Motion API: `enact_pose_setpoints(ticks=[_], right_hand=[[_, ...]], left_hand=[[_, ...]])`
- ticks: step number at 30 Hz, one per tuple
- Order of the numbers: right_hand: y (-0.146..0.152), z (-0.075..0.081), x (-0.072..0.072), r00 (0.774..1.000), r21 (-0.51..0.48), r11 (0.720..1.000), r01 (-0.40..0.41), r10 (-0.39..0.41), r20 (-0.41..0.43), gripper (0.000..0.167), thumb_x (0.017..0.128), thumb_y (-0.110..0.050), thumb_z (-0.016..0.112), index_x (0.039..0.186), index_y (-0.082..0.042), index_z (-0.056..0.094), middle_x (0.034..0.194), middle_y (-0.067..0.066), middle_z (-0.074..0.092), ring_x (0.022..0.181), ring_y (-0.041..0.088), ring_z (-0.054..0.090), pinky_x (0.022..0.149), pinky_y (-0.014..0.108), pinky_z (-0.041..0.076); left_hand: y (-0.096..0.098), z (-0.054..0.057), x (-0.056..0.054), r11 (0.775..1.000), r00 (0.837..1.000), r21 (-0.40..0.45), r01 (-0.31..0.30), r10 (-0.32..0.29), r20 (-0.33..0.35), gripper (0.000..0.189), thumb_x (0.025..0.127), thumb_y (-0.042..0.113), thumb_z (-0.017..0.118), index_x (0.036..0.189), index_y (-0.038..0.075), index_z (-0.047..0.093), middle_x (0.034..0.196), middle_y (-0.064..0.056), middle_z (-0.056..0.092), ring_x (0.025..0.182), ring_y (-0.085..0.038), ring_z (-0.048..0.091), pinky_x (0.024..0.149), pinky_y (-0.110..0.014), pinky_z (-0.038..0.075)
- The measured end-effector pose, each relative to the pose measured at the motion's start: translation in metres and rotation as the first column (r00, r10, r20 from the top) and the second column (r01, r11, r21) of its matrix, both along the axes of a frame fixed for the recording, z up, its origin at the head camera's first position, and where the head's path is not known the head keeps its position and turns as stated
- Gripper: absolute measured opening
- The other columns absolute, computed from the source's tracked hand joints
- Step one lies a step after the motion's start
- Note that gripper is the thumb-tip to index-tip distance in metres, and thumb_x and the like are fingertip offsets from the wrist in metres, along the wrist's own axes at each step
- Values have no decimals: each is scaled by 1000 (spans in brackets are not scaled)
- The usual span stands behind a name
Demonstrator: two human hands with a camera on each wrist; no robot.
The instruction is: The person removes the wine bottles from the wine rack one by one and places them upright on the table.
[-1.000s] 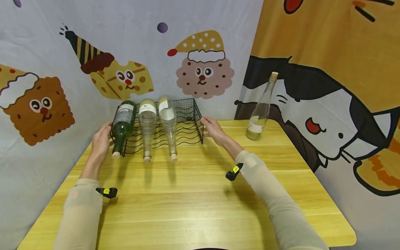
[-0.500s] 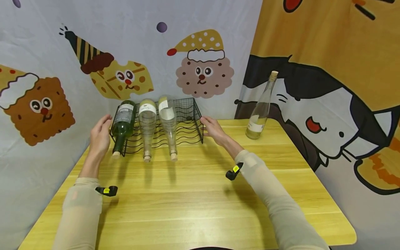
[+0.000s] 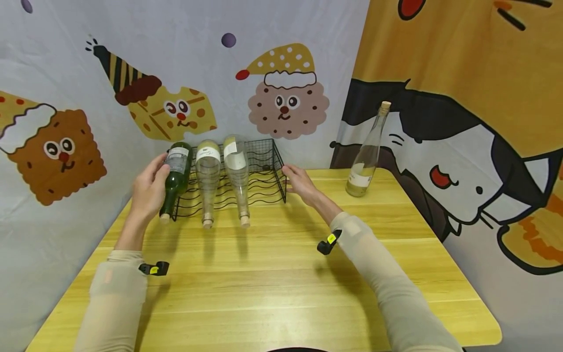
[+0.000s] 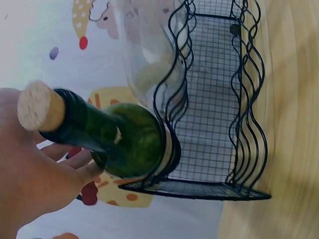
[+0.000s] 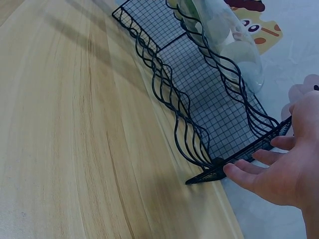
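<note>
A black wire wine rack (image 3: 259, 194) stands at the back of the table. Lying in it, necks toward me, are a green wine bottle (image 3: 177, 182), a clear bottle (image 3: 207, 171) and another clear bottle (image 3: 237, 168), all corked. My left hand (image 3: 148, 188) is at the green bottle's left side; in the left wrist view its loosely bent fingers (image 4: 82, 167) reach the bottle's shoulder, and the thumb's contact is hidden. With relaxed fingers, my right hand (image 3: 302, 185) touches the rack's right end panel (image 5: 239, 159).
A corked clear bottle (image 3: 365, 156) with a white label stands upright on the wooden table (image 3: 264, 288), right of the rack. Behind the table hangs a printed cloth (image 3: 189, 58). The table's right edge slants toward its rounded front corner.
My left hand has left the rack's left end, lifted, and moved right to the green bottle. The right hand stays at the rack's right end, and the bottles show little change.
</note>
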State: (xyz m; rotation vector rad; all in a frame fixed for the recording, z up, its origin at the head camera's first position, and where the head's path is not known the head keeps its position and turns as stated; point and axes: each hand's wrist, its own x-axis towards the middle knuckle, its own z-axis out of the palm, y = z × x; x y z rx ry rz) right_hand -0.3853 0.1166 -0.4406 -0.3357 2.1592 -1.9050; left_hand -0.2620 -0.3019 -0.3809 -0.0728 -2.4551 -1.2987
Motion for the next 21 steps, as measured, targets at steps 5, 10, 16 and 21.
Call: enact_pose_setpoints(ticks=[5, 10, 16, 21], right_hand=[[0, 0, 0, 1000, 6, 1000, 1, -1, -4, 67, 124, -45, 43, 178, -6, 33, 183, 21, 35, 166, 56, 37, 134, 73, 40], [0, 0, 1, 1000, 12, 1000, 1, -1, 8, 69, 123, -46, 43, 179, -8, 30, 184, 19, 33, 166, 54, 38, 135, 71, 40], [0, 0, 1, 1000, 20, 1000, -1, 1, 2, 70, 123, -47, 43, 180, -8, 29, 185, 19, 33, 167, 53, 38, 135, 70, 41], [0, 0, 1, 1000, 18, 1000, 3, -3, -6, 68, 124, -46, 43, 179, -7, 31, 183, 20, 35, 166, 54, 39, 134, 71, 42]], left_hand=[[10, 6, 3, 998, 997, -53, 22, -26, -75, 61, 123, 46, 38, 179, 20, 38, 183, -19, 38, 167, -51, 37, 133, -78, 34], [19, 11, 6, 994, 987, -100, 39, -54, -152, 57, 123, 37, 44, 177, 18, 41, 184, -18, 38, 170, -50, 33, 139, -75, 26], [33, 18, 11, 986, 971, -135, 93, -120, -208, 56, 122, 31, 50, 175, 15, 45, 183, -18, 40, 171, -48, 33, 141, -72, 24], [47, 23, 16, 974, 959, -174, 143, -180, -219, 56, 121, 31, 53, 174, 15, 47, 182, -17, 41, 172, -45, 33, 140, -73, 26]])
